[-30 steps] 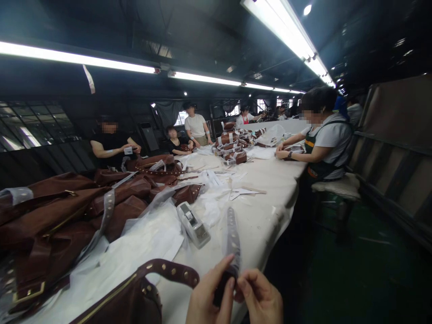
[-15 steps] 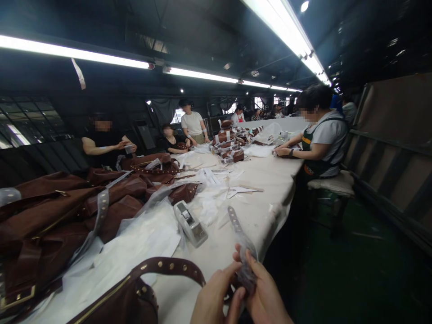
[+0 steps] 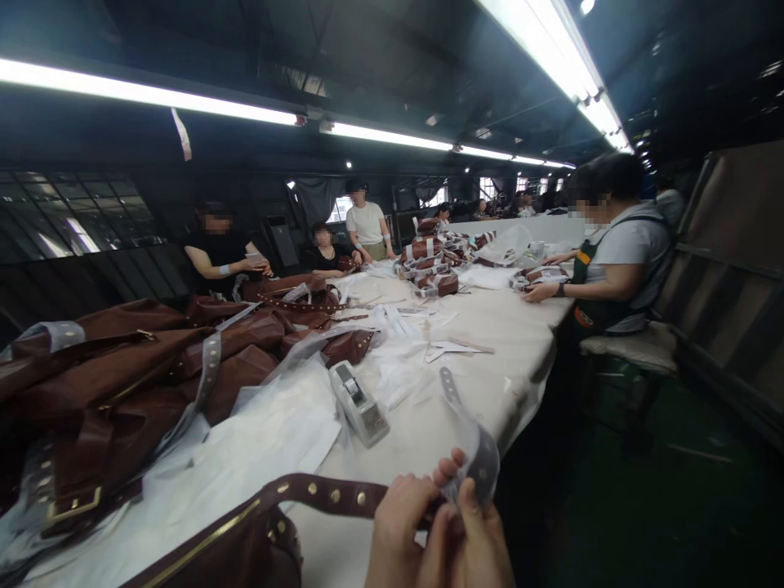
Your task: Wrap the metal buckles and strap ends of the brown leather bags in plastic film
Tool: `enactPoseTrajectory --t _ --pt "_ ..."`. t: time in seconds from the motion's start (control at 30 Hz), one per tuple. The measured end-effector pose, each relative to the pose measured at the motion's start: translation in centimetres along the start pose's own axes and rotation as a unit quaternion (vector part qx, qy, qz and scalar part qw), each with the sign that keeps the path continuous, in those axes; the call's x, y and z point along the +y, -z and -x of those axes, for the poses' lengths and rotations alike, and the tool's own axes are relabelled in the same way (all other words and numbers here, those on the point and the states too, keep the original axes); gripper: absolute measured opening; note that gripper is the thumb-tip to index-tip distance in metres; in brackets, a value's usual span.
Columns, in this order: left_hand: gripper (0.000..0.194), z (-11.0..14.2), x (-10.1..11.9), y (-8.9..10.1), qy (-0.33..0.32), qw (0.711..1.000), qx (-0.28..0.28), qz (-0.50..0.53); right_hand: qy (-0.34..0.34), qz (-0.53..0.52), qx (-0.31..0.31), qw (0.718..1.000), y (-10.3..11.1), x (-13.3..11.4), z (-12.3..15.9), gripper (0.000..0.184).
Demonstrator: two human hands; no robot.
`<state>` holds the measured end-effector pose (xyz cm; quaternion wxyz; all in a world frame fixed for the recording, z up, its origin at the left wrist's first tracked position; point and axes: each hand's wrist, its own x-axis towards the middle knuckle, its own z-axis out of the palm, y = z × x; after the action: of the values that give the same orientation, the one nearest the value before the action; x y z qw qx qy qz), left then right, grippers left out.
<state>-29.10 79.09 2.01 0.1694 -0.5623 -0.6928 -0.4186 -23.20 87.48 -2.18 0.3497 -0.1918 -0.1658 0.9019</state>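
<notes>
At the bottom of the view, my left hand and my right hand pinch a studded strap wrapped in clear plastic film. Its punched end rises up and away from my fingers over the white-covered table. Just left of my hands lies a dark brown leather bag with gold zip trim. Its studded leather handle arcs towards my left hand, and my fingers hide where it ends. I cannot tell whether the wrapped strap joins this handle.
A heap of brown leather bags on white tissue fills the left. A tape dispenser stands near my hands, among paper scraps. Wrapped bags are stacked farther along. Seated co-workers line both sides, one handling a small brown item.
The film-wrapped strap has swung from nearly upright to slanting right, with my hands turning it and more film showing. The view has also shifted slightly.
</notes>
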Motion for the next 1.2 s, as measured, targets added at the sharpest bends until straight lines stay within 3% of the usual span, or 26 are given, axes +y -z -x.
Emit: enactPoseTrajectory --t 0.1,0.17,0.37,0.63,0.77,0.9,1.07,1.2 --pt "0.029 0.1 -0.1 -0.8 0.080 0.992 0.002 0.094 0.025 0.045 -0.012 0.999 0.0 1.6 -0.2 0.057" --pt "0.039 0.1 -0.4 -0.7 0.106 0.985 0.008 0.133 0.003 0.022 -0.021 1.000 -0.6 2.0 -0.4 0.057" --pt "0.043 -0.4 -0.9 0.4 0.046 0.992 0.048 0.109 -0.037 -0.037 -0.053 0.997 -2.4 1.2 -0.2 0.051" --pt "0.028 -0.6 -0.7 0.8 0.028 0.991 0.068 0.110 -0.059 -0.034 -0.096 0.993 -1.9 0.9 0.6 0.048" --pt "0.028 0.4 -1.9 1.0 0.006 0.996 0.072 0.043 -0.090 -0.050 -0.104 0.989 -2.3 0.6 0.8 0.057" --pt "0.029 2.0 -3.1 1.2 0.001 0.997 0.067 -0.031 -0.121 -0.070 -0.118 0.983 -2.3 0.1 0.4 0.054" --pt "0.024 3.5 -4.1 1.9 0.026 0.990 0.101 -0.094 -0.118 -0.067 -0.084 0.987 -2.2 -0.4 -0.2 0.048" --pt "0.018 4.1 -4.5 2.0 0.064 0.988 0.131 -0.058 -0.098 -0.074 -0.045 0.991 -2.9 -0.7 -0.2 0.048"
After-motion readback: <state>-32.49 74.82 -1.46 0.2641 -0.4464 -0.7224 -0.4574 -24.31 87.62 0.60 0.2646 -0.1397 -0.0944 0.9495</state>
